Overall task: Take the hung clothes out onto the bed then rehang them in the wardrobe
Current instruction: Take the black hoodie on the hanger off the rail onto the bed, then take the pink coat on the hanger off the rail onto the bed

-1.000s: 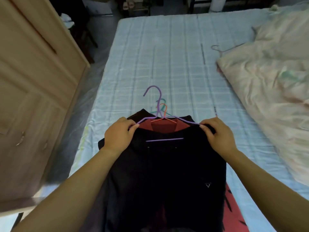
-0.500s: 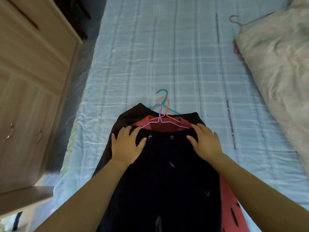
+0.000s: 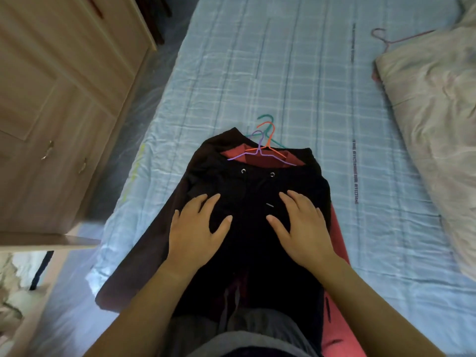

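Pressing black garment (image 3: 257,184), topmost on bed (image 3: 257,73), with left hand (image 3: 198,230) and right hand (image 3: 302,228), both flat, fingers spread. Could snag stacked hangers (image 3: 263,144), hook over hook, when lifting one garment for rehanging.

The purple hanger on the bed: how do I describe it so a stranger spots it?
On the blue checked bed lies a pile of clothes with a black garment on top. At its far end three hanger hooks stick out. The purple hanger is the leftmost, beside the orange hanger and the teal hanger.
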Demonstrator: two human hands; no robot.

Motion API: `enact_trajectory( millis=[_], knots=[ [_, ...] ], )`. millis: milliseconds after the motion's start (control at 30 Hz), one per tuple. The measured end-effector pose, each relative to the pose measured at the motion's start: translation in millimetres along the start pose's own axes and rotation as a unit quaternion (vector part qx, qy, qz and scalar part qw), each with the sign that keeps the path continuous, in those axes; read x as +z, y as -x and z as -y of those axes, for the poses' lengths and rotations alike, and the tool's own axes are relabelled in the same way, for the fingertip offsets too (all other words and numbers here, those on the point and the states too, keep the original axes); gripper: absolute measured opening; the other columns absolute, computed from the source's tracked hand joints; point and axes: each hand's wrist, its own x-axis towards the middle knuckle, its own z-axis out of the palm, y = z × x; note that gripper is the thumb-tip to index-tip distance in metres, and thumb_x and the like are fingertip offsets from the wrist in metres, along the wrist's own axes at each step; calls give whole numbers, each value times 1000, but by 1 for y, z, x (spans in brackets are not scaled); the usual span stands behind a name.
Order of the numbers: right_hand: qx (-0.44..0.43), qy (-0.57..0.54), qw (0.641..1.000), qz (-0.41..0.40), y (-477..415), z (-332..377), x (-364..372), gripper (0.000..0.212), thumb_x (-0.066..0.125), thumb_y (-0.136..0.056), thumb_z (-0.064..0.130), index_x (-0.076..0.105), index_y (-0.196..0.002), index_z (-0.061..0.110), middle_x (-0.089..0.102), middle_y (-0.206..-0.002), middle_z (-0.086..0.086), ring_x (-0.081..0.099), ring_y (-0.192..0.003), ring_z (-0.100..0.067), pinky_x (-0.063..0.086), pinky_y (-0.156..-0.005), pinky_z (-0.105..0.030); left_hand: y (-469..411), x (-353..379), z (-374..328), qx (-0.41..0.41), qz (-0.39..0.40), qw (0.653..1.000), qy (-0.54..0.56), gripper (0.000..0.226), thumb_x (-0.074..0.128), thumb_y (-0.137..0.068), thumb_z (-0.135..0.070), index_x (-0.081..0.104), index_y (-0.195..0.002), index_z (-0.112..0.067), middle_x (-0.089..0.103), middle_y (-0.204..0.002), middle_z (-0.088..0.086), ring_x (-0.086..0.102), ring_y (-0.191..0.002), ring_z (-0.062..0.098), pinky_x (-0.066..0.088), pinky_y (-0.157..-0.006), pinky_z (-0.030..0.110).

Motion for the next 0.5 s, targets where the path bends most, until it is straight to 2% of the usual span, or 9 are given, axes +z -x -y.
enact_trajectory(
  millis=[100,267,500],
  knots=[
    [-41,14,999,15,31,22,13,67,33,-89,59,30,-144,21,27,-151,-1,20,-141,-20,22,-114,-49,51,-8,17,-24,-25,999,10,71,26,-81,-69,41,-139,-31,42,-143,-1,37,-133,17,30,-108,55],
    [-136,52,987,64,58,76,41,69,34,-89,60,29,-145,20,26,-152,-2,19,-141,-20,26,-112,-48,131,-18,66,-112,-62,991,35,69,26,-81,-70,45,-136,-33,47,-140,-5,42,-130,16,37,-104,51],
    [-278,128,947,102,85,190,88,83,10,-80,67,32,-143,17,33,-149,-7,27,-138,-25,32,-106,-52,215,-49,148,-220,-149,963,51,67,29,-81,-67,50,-133,-29,52,-135,0,48,-124,25,38,-104,46]
  ],
)
